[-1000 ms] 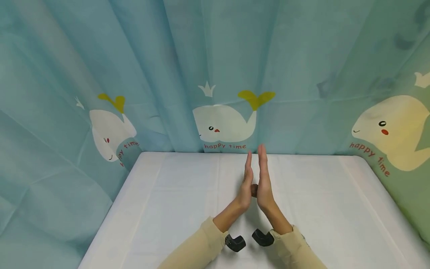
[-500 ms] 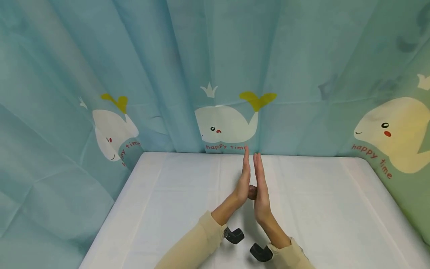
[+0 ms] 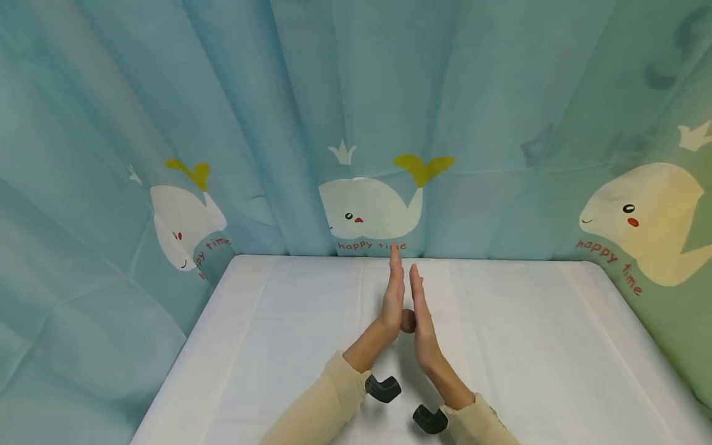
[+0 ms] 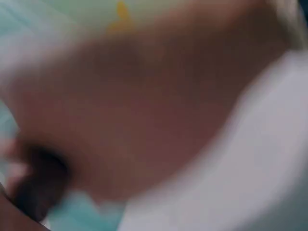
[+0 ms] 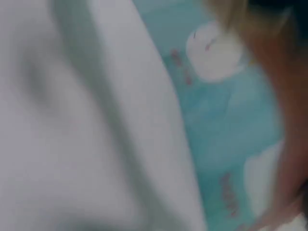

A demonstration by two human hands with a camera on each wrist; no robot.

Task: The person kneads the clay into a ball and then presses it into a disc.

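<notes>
Since the earlier frames the two palms have slid against each other: the left hand (image 3: 392, 296) now reaches farther forward, its fingertips up against the curtain's lettering, while the right hand (image 3: 421, 315) has drawn back toward the body, and the small brown lump (image 3: 408, 321) between them sits a little farther left than before. The largest thing in sight is the teal curtain (image 3: 222, 93), which wraps the back and both sides and carries white whales with yellow tails and red "happy time" lettering, the middle whale (image 3: 369, 210) hanging just above the hands. Below it lies the white table (image 3: 289, 346), covered by a creased cloth, its far edge meeting the curtain. Both forearms come in from the bottom edge in pale beige sleeves, each with a dark wrist camera mount (the left one (image 3: 381, 389) nearer the table's middle, the right one (image 3: 430, 419) lower down). The hands stand on edge above the table with fingers straight and held together, palms facing each other, and the lump is pressed between the heels of the palms rather than gripped by curled fingers. Only a dark rounded part of the lump shows in the gap. Both wrist views are too blurred to add anything about the grip.
</notes>
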